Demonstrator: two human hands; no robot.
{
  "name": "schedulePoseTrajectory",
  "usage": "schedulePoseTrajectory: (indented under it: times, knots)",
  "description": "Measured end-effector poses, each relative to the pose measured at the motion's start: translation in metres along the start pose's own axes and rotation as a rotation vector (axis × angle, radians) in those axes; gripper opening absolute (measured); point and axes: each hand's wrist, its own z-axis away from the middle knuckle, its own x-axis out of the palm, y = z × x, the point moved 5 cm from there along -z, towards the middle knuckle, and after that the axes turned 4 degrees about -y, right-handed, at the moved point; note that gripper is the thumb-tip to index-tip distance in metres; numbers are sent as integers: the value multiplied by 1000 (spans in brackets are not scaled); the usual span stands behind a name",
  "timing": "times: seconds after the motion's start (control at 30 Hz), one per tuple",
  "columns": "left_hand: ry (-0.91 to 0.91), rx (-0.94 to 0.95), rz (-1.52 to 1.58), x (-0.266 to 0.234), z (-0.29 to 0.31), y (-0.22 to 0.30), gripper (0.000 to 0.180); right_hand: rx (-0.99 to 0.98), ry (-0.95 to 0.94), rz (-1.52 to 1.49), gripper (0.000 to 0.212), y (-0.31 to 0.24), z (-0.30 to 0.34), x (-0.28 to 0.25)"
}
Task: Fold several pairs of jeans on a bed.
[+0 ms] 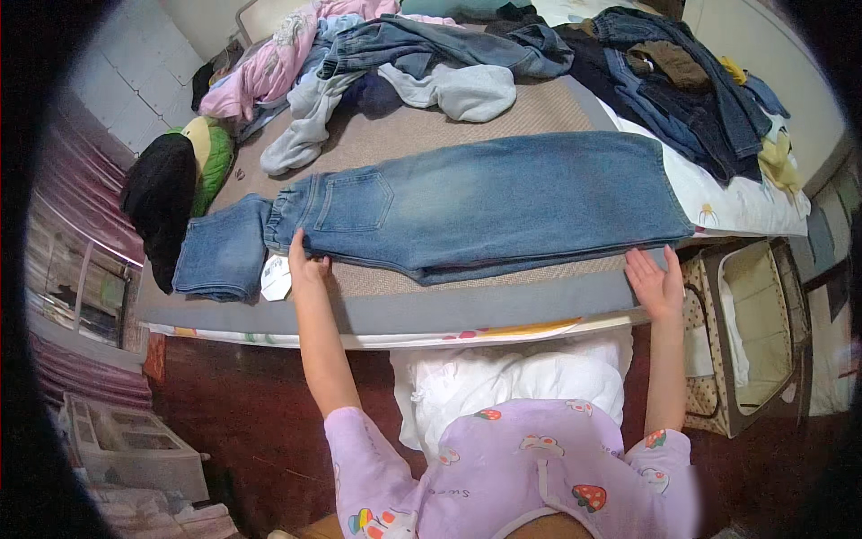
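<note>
A pair of blue jeans point(539, 193) lies folded lengthwise on the bed, its elastic waistband to the left and its leg hems to the right. At the near corner of the waistband is my left hand point(308, 265), thumb stretched out against the denim and apart from the fingers, which show only in part. My right hand point(657, 283) lies with palm up and fingers spread at the near edge by the hems. Left of the waistband sits a smaller folded denim piece point(223, 251), with a white tag point(277, 278) beside it.
Heaped clothes lie along the far side: a pink garment point(269, 67), grey clothing point(471, 92), more jeans point(431, 45) and dark denim point(691, 99). A black cloth point(160, 198) and a green cushion point(211, 162) are at left. A fabric storage box point(750, 332) stands below right.
</note>
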Motion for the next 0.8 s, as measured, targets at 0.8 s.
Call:
schedulePoseTrajectory:
  times: [0.8]
  knots:
    - [-30, 176, -29, -9, -44, 27, 47, -297, 681, 195, 41, -42, -44, 7]
